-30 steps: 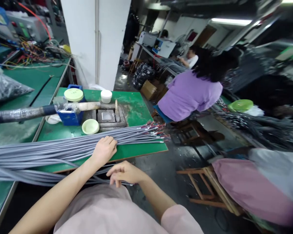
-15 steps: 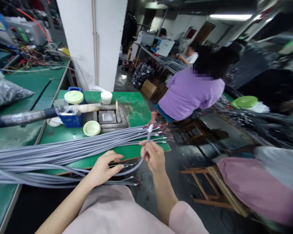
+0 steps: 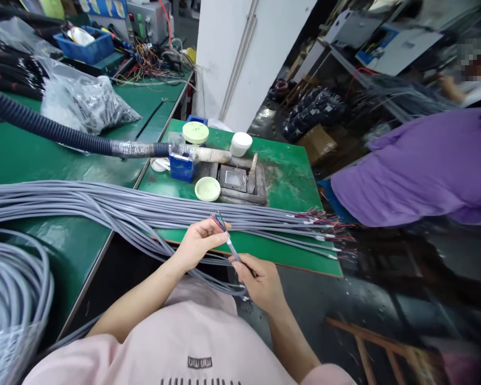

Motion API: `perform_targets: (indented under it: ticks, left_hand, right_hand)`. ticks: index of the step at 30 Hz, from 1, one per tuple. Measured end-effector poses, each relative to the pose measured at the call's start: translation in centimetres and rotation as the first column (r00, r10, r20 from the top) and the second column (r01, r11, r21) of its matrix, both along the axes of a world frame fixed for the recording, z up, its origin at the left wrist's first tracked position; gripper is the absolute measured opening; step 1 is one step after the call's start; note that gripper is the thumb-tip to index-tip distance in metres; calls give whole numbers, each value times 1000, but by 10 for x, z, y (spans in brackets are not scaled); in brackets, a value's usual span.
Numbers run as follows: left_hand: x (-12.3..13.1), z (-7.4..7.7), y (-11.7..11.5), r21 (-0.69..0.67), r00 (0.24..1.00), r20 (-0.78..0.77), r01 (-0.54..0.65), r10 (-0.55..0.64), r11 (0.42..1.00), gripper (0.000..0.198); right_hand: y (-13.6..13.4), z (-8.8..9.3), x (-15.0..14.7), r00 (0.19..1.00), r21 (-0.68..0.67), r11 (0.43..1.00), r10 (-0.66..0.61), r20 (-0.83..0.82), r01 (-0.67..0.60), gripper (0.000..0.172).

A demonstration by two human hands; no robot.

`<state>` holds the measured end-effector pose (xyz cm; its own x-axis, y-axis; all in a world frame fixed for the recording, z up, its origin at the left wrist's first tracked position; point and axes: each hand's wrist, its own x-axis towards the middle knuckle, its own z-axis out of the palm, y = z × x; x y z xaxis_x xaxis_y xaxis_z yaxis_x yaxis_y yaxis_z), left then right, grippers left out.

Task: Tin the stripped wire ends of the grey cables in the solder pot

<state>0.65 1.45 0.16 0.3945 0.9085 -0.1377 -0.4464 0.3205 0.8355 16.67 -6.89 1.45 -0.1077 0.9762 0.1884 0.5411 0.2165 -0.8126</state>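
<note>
My right hand (image 3: 260, 280) is closed round a grey cable (image 3: 234, 251) just below its stripped end. The end points up and to the left, with a white band at the edge of the jacket. Thin coloured wires (image 3: 220, 220) fan out of it, and the thumb and fingers of my left hand (image 3: 198, 243) pinch them. Behind both hands, a bundle of grey cables (image 3: 176, 206) lies across the green table (image 3: 292, 160), its stripped wire ends (image 3: 324, 224) near the right edge. A few more cables hang below the table's front edge.
A solder pot (image 3: 235, 177) in a stained frame sits beyond the bundle. Around it are a pale green dish (image 3: 207, 189), a white tub (image 3: 241, 143) and a ribbed hose (image 3: 80, 140) on a blue box (image 3: 181, 167). Coiled cable (image 3: 16, 289) lies left. A person in purple (image 3: 417, 166) is at right.
My left hand has gone from open beside the cable to pinching its coloured wires. My right hand has lowered the cable end and tilted it left. The view has swung left.
</note>
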Motion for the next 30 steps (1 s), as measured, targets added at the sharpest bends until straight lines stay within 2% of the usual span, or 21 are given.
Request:
perform_targets:
  ticks: [4, 7, 9, 14, 19, 23, 30]
  left_hand:
    - [-4, 0, -3, 13, 1000, 14, 6, -6, 1000, 27]
    - [-4, 0, -6, 10, 997, 12, 82, -83, 997, 29]
    - [-4, -2, -8, -2, 993, 21, 113, -113, 994, 30]
    - [-10, -10, -7, -7, 996, 80, 34, -33, 999, 29]
    - [-12, -1, -4, -71, 995, 87, -50, 56, 996, 34]
    - [-9, 4, -5, -132, 988, 89, -118, 130, 984, 28]
    - [-9, 4, -7, -241, 980, 160, -74, 115, 968, 24]
  right_hand:
    - [5, 2, -4, 999, 24, 999, 41, 30, -41, 21]
    - [9, 3, -9, 997, -14, 997, 71, -30, -72, 25]
    - [10, 3, -13, 998, -2, 999, 46, -41, -46, 28]
    - [12, 0, -20, 998, 133, 990, -44, 43, 38, 22]
    - [14, -4, -24, 994, 203, 979, -50, 95, 30, 20]
    - [15, -5, -27, 996, 201, 979, -39, 83, 21, 19]
    - [13, -7, -29, 999, 132, 990, -52, 12, 50, 20]
